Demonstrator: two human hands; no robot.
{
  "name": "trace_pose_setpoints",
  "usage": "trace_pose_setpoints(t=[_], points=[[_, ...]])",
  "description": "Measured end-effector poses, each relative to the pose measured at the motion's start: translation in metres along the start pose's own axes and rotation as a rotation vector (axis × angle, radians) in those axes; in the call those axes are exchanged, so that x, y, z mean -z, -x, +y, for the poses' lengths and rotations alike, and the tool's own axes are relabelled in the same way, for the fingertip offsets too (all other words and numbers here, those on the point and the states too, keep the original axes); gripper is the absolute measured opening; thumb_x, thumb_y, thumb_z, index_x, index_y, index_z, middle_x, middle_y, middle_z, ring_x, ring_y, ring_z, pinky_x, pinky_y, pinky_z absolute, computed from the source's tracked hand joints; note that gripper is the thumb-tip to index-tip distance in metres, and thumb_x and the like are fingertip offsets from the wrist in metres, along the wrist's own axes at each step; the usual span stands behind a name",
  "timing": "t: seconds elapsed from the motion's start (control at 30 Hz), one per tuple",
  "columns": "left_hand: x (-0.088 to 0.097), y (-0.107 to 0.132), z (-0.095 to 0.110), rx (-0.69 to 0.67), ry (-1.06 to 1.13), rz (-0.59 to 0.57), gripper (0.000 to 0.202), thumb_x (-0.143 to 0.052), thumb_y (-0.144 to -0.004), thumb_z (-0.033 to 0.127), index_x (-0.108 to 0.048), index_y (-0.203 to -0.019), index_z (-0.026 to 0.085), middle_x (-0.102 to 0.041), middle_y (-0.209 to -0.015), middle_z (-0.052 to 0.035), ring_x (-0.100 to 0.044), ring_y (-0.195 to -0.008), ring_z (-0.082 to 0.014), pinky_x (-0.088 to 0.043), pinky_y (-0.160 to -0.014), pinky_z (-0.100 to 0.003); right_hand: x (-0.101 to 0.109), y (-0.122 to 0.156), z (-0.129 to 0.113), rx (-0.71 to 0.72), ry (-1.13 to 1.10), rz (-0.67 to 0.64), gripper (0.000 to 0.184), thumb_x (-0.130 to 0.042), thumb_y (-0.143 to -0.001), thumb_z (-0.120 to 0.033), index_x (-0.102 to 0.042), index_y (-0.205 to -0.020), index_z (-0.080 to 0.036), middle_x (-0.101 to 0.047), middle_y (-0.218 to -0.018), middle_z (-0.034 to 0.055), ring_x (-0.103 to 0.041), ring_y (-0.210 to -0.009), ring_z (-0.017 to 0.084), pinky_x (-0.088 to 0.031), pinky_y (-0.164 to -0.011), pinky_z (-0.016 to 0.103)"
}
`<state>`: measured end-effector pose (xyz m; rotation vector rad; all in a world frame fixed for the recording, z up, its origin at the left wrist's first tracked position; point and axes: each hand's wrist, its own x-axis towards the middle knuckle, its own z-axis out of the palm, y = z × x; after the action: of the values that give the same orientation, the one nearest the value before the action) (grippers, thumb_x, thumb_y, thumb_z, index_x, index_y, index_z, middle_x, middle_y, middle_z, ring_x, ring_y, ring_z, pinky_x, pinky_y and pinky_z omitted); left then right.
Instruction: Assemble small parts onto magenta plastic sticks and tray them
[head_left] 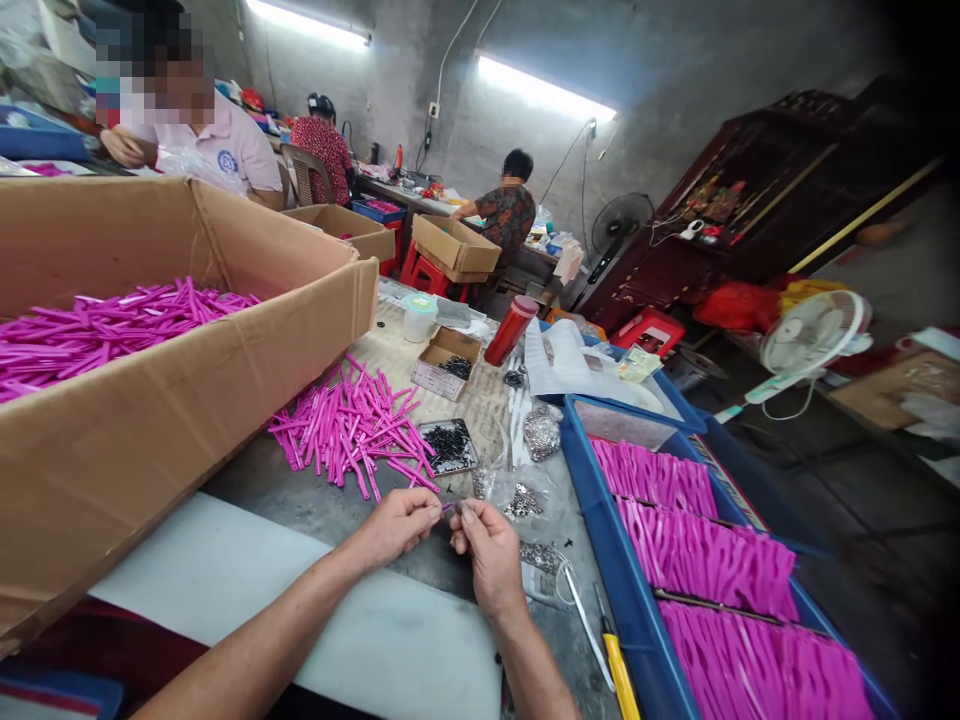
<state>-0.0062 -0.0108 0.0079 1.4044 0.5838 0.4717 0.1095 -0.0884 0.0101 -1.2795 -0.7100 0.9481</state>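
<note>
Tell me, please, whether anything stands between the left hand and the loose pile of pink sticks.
Nothing visible does: the pile of pink sticks lies just beyond the left hand; a small tray sits to the pile's right.

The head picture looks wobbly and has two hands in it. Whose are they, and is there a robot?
No robot here, just a person! The camera sits on their head, looking forward and down, so you see almost what they see. The whole view is tilted.

The left hand and right hand are bare. Their fingertips meet around a small purple piece, too tiny to make out well.

On the table lies a pile of pink-purple strips, beside a big cardboard box holding more. On the other side, a blue tray holds rows of them. Near it lies a yellow-handled tool.
</note>
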Motion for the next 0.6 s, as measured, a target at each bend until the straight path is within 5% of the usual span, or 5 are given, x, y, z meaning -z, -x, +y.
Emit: trace_pose_setpoints(t=[0.37, 0.6], points=[[0.0, 0.001, -0.002, 0.017, 0.002, 0.018, 0.023, -0.044, -0.073, 0.034, -0.04, -0.06, 0.015, -0.038, -0.046, 0.0072, -0.029, -0.033, -0.0024, -0.019, -0.032, -0.013, 0.019, 0.005, -0.028, 0.09, 0.151, 0.038, 0.021, -0.053, -0.07, -0.034, -0.055, -0.075, -0.014, -0.054, -0.058, -0.001, -0.041, -0.042, 0.007, -0.034, -0.044, 0.021], [0.0, 0.003, 0.005, 0.017, -0.036, 0.035, 0.024, -0.044, -0.073, 0.035, -0.042, -0.059, 0.015, -0.041, -0.049, 0.0053, -0.032, -0.036, -0.0033, -0.021, -0.033, -0.014, 0.066, -0.023, -0.058, 0.235, 0.751, 0.121, 0.024, -0.045, -0.072, -0.035, -0.057, -0.075, -0.014, -0.053, -0.055, -0.0007, -0.046, -0.051, 0.013, -0.035, -0.05, 0.023]])
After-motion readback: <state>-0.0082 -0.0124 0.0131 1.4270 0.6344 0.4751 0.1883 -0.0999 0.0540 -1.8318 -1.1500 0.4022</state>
